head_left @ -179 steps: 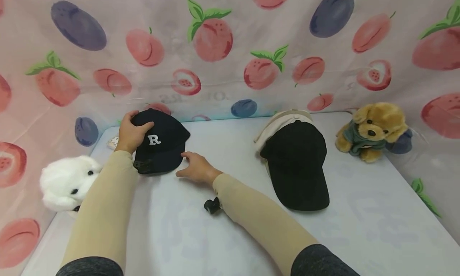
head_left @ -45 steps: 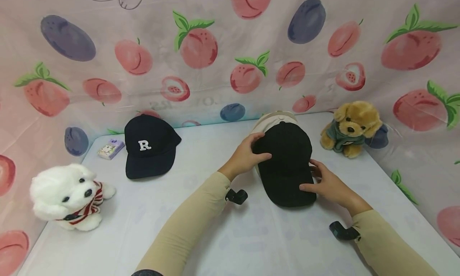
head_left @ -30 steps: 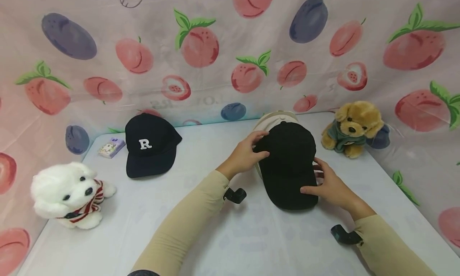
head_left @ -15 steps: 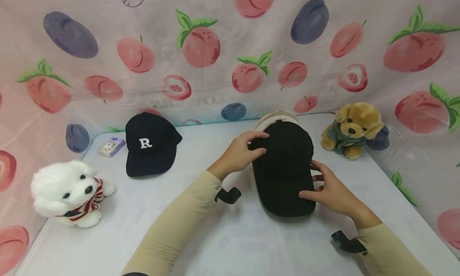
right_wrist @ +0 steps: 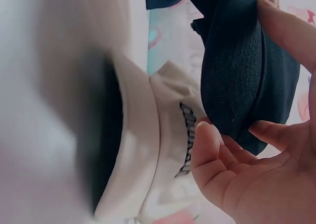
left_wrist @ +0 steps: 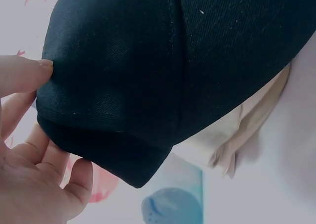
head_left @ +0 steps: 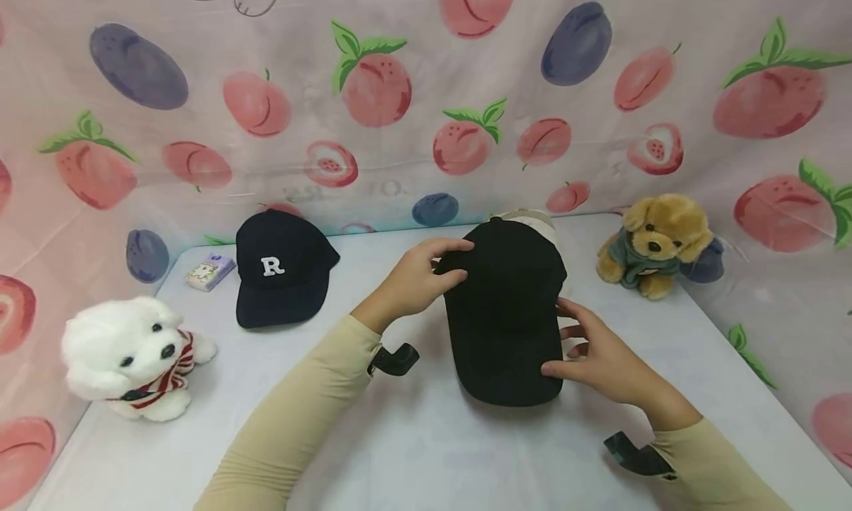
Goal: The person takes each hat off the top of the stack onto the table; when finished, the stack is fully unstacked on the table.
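Both hands hold a black baseball cap (head_left: 506,311) by its sides, its brim facing the person. My left hand (head_left: 414,276) pinches the crown's left edge; in the left wrist view its thumb (left_wrist: 27,74) lies on the outside of the cloth, with other fingers beneath. On the other side my right hand (head_left: 602,356) grips the cap near the brim, thumb on top. Behind it a cream cap (head_left: 541,221) is mostly hidden in the head view; the right wrist view shows this cream cap (right_wrist: 170,105) with dark lettering, apart from the black one.
A navy cap (head_left: 286,293) with a white R sits at the back left of the white table (head_left: 399,452), beside a small purple box (head_left: 211,271). A white plush dog (head_left: 120,344) is at the left, a brown plush dog (head_left: 655,237) at the back right.
Earlier the left hand was at the navy R cap. Both hands then took hold of the black cap on the cream caps, and it has moved left, away from them.
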A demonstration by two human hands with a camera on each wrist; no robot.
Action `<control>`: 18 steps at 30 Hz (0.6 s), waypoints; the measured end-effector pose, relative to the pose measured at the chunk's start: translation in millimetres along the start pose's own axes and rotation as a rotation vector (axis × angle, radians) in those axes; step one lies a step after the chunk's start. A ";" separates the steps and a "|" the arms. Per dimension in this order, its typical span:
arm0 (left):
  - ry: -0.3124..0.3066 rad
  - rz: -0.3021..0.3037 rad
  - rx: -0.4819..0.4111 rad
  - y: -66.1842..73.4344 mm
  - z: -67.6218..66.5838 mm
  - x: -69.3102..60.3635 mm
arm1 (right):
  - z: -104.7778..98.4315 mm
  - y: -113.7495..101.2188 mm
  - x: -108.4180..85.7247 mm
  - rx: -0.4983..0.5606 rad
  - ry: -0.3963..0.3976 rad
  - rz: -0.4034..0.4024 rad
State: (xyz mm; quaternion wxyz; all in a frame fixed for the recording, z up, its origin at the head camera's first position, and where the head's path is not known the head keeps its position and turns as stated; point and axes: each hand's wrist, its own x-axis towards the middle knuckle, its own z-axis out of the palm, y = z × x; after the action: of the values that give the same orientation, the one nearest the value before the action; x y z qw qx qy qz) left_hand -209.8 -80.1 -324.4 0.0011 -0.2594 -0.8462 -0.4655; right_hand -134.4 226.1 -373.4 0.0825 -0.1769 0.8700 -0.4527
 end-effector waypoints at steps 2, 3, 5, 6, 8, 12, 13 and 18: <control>0.007 -0.003 0.005 0.2 -5.3 -2.4 | 2.6 -2.3 2.4 0.012 -0.006 -0.011; 0.012 -0.001 0.008 0.2 -7.9 -3.5 | 3.7 -3.9 3.5 0.017 -0.009 -0.017; 0.019 0.002 0.011 -0.2 -13.4 -5.7 | 5.8 -7.8 6.1 0.028 -0.017 -0.027; 0.023 0.002 0.011 -0.6 -16.1 -7.0 | 6.8 -9.8 7.4 0.030 -0.021 -0.032; 0.032 -0.002 0.010 -1.7 -21.3 -9.6 | 9.3 -13.7 10.5 0.038 -0.025 -0.045; 0.044 -0.017 0.006 -5.0 -30.6 -14.3 | 16.0 -19.3 16.6 0.059 -0.037 -0.059; 0.048 -0.021 0.006 -6.0 -32.6 -15.2 | 17.8 -20.2 18.0 0.066 -0.041 -0.059; 0.060 -0.044 0.016 -9.4 -42.7 -19.6 | 26.4 -24.9 24.5 0.071 -0.050 -0.056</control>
State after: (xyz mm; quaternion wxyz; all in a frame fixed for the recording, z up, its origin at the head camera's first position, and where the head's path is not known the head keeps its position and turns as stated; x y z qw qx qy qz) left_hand -207.1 -126.4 -312.4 0.0182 -0.2266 -0.8549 -0.4663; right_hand -143.3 183.6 -367.9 0.0978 -0.2096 0.8457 -0.4809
